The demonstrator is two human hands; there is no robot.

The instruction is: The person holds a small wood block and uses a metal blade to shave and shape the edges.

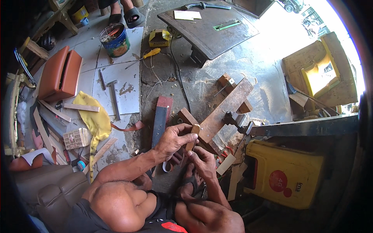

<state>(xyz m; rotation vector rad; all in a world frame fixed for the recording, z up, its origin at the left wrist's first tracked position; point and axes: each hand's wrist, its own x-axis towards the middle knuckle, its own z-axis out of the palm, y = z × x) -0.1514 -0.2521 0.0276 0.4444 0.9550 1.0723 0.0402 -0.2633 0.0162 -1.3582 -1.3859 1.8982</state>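
A slim strip of wood stands slanted in front of me, its upper end rounded. My left hand pinches it near the top between thumb and fingers. Lower down, my right hand closes its thumb and fingers on the same strip. Just beyond the hands lies a low wooden bench with a block fixed across it and a dark metal clamp at its side. A long dark block with a red end rests on the floor beside my left hand.
A hammer, a yellow-handled screwdriver and a bucket of tools are on the floor. A dark table holds a handsaw. Yellow cloth and wood strips lie left; a yellow plastic stool lies right.
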